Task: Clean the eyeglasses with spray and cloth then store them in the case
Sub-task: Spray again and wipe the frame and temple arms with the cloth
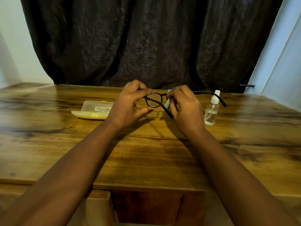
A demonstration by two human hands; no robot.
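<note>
Both hands held the glasses point(154, 100) up over the middle of the table point(146, 152), toward its far edge. The left hand point(130, 108) pinched one lens rim. The right hand point(185, 108) pressed a pale cloth point(167, 101) on the other, hiding it. The open case point(92, 110) lay left, the spray bottle point(211, 110) stood right.

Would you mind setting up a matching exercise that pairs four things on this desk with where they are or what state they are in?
Things:
1. eyeglasses
2. case
3. spray bottle
4. cloth

States or places:
A. lying open on the table, left of the hands
B. standing upright on the table, right of the hands
C. pinched in the right hand against a lens
D. held up between both hands, temples unfolded

Pairs: 1-D, 2-A, 3-B, 4-C
</note>
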